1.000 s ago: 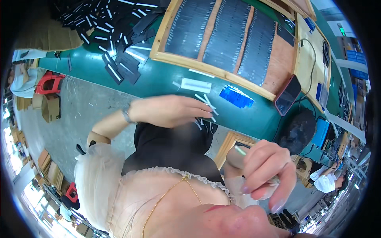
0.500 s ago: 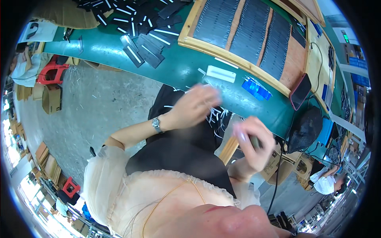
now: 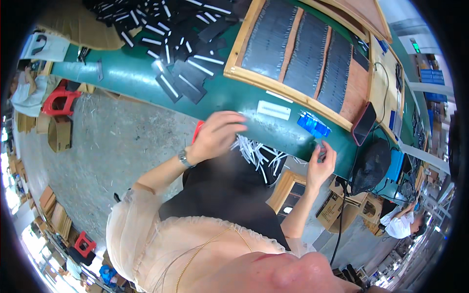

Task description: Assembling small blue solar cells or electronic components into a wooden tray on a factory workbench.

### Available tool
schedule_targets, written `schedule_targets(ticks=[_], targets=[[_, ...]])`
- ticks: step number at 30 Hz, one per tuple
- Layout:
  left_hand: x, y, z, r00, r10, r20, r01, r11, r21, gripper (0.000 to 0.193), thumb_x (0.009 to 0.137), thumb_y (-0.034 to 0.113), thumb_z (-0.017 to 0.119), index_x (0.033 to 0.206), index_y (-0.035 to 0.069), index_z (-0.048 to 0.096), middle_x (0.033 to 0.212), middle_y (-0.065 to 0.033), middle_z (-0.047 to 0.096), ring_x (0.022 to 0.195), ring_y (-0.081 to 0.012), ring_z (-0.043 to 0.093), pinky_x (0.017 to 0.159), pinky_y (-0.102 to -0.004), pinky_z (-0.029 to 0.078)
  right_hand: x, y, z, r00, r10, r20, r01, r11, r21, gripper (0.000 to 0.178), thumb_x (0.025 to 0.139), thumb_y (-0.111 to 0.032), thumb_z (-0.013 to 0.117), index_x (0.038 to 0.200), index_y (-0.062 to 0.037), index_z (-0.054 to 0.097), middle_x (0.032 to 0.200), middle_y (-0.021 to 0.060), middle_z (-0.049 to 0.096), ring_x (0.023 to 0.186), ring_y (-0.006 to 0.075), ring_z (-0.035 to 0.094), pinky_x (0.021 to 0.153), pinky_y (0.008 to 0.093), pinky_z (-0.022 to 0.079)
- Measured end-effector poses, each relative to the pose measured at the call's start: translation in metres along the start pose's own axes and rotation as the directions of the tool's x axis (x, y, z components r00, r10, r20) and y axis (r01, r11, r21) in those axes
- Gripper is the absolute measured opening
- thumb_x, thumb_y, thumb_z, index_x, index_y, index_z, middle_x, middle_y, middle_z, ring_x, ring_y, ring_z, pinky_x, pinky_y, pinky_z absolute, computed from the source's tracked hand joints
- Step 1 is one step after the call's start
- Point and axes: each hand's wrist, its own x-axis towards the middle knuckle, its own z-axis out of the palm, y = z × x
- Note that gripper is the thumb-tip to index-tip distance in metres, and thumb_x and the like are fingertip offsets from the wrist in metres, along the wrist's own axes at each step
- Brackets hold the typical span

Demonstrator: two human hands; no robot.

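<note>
My left hand [image 3: 220,133] reaches to the near edge of the green table [image 3: 132,78], fingers stretched out and apart, with nothing visibly in them. A white strip [image 3: 273,110] lies on the table just beyond its fingertips. My right hand [image 3: 320,163] is raised to the table edge below a small blue box [image 3: 313,125], fingers curled; whether they pinch anything is hidden. A bundle of thin white strips [image 3: 259,154] lies on my dark lap between the hands. A red object [image 3: 198,131] shows partly behind my left hand.
A wooden tray [image 3: 234,44] holding rows of dark strips sits across the table. Several black pieces with white stripes [image 3: 181,34] are piled at the left. A dark phone [image 3: 364,123] leans at the right. Another person [image 3: 400,222] sits lower right; a red stool [image 3: 58,100] stands left.
My left hand moved up from my lap to the table edge. My right hand rose from near my chest to the table edge by the blue box.
</note>
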Motion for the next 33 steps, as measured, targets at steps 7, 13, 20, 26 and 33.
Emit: schedule_targets(ticks=[7, 13, 20, 26, 33], targets=[[0.003, -0.002, 0.026, 0.99, 0.141, 0.027, -0.142, 0.989, 0.037, 0.032, 0.067, -0.012, 0.06, 0.091, 0.007, 0.07, 0.107, -0.01, 0.067, 0.099, -0.0306, 0.063, 0.088, -0.0415, 0.05, 0.104, -0.029, -0.03, 0.934, 0.074, -0.349, 0.054, 0.938, 0.343, 0.019, 0.088, -0.003, 0.067, 0.107, -0.0028, 0.069, 0.093, 0.0017, 0.066, 0.074, 0.0087, 0.052, 0.069, 0.0235, 0.045], [0.015, 0.011, 0.068, 0.942, 0.3, 0.148, -0.316, 0.944, 0.094, 0.033, 0.068, -0.004, 0.064, 0.096, 0.012, 0.071, 0.116, -0.0063, 0.065, 0.112, -0.0282, 0.059, 0.099, -0.0472, 0.04, 0.245, 0.052, -0.056, 0.837, 0.269, -0.477, -0.121, 0.94, 0.318, 0.032, 0.08, -0.024, 0.068, 0.104, -0.0032, 0.072, 0.094, 0.0126, 0.074, 0.09, 0.0234, 0.07, 0.084, 0.034, 0.051], [0.013, 0.001, 0.082, 0.967, 0.255, 0.001, -0.225, 0.851, 0.474, 0.029, 0.072, 0.003, 0.062, 0.099, 0.013, 0.07, 0.116, -0.0038, 0.064, 0.109, -0.0239, 0.058, 0.099, -0.0466, 0.04, 0.358, 0.206, -0.117, 0.86, 0.468, -0.205, -0.508, 0.745, -0.432, 0.041, 0.085, -0.032, 0.055, 0.116, -0.0081, 0.069, 0.116, 0.0198, 0.067, 0.112, 0.0381, 0.062, 0.095, 0.0453, 0.049], [0.013, 0.007, 0.085, 0.981, 0.19, 0.035, -0.177, 0.814, 0.554, 0.032, 0.075, 0.004, 0.057, 0.104, 0.011, 0.069, 0.117, -0.0063, 0.065, 0.108, -0.0248, 0.058, 0.097, -0.0471, 0.041, 0.378, 0.315, -0.111, 0.902, 0.431, -0.04, -0.418, 0.844, -0.335, 0.032, 0.067, -0.019, 0.073, 0.098, -0.0109, 0.073, 0.098, 0.0137, 0.073, 0.095, 0.0292, 0.07, 0.084, 0.0378, 0.053], [0.015, 0.006, 0.091, 0.99, 0.117, 0.082, -0.142, 0.799, 0.584, 0.032, 0.077, 0.007, 0.054, 0.106, 0.007, 0.068, 0.117, -0.0104, 0.064, 0.109, -0.0274, 0.058, 0.097, -0.0488, 0.041, 0.397, 0.343, -0.089, 0.892, 0.448, -0.054, -0.409, 0.751, -0.518, 0.035, 0.065, -0.026, 0.079, 0.095, -0.0086, 0.071, 0.096, 0.0131, 0.073, 0.095, 0.0285, 0.07, 0.082, 0.0381, 0.053]])
